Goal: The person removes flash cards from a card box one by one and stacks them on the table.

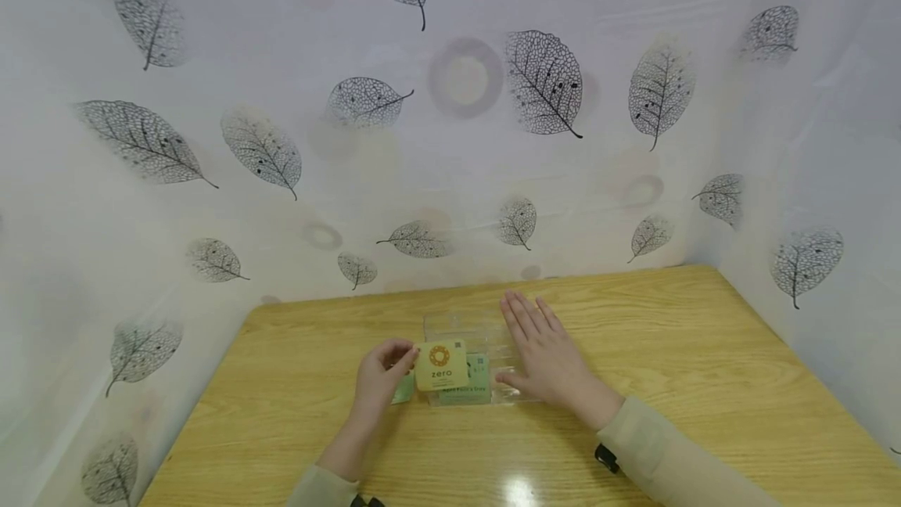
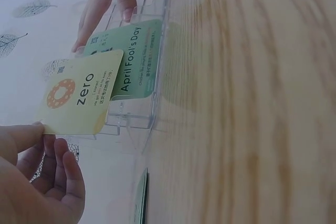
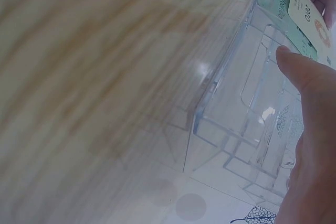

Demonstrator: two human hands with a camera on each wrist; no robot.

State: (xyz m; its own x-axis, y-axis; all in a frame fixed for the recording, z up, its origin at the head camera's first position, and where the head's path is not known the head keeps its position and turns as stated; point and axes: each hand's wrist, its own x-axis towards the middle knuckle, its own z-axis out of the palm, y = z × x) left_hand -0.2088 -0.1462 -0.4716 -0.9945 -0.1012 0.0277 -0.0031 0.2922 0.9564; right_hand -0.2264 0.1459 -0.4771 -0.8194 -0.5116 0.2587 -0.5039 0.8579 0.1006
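Note:
My left hand (image 1: 378, 382) pinches a yellow card (image 1: 442, 366) by its edge, between thumb and fingers. The card reads "zero" and shows an orange ring. Behind it, a green card (image 2: 140, 59) reading "April Fool's Day" leans in a clear plastic holder (image 3: 252, 95) with several tiers. The yellow card covers part of the green one. With fingers extended, my right hand (image 1: 552, 358) lies at the holder's right side, its thumb over the clear front. Whether it presses on the plastic, I cannot tell.
More green cards (image 1: 403, 390) lie on the wooden table (image 1: 633, 335), partly behind my left hand and left of the holder. A pale leaf-patterned cloth (image 1: 457, 163) surrounds the table at the back and both sides.

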